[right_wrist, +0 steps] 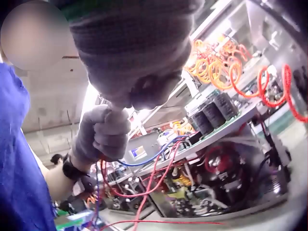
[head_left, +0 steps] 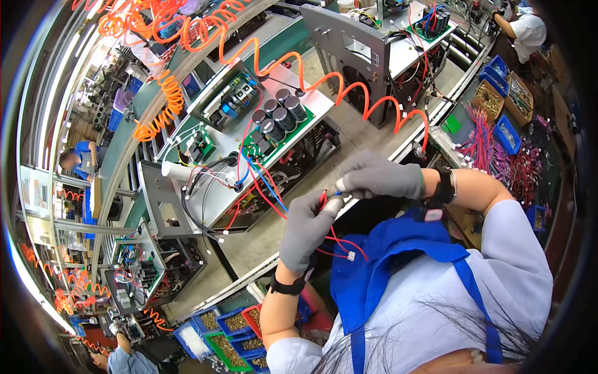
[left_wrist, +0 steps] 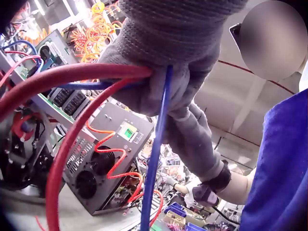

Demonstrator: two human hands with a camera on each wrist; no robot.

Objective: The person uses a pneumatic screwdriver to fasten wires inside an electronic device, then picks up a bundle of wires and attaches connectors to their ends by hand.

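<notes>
Gloved in grey, my left hand (head_left: 305, 230) grips red and blue wires in front of the open machine unit. In the left wrist view, a thick red wire (left_wrist: 72, 77) and a blue wire (left_wrist: 156, 149) run out of this grip. My right hand (head_left: 380, 177), also gloved, has its fingers curled, with the tips right at the left thumb; I cannot tell what lies between them. Red wires with a white connector (head_left: 351, 255) hang below the left hand. Other wires lead back to a green circuit board (head_left: 274, 146) bearing several black capacitors.
A grey panel (head_left: 349, 53) with fans stands behind the unit. An orange coiled air hose (head_left: 339, 84) stretches across above. Bundled wires (head_left: 486, 140) and parts bins (head_left: 507, 134) lie at the right; more bins (head_left: 227, 349) sit at the lower left. Other people work farther off.
</notes>
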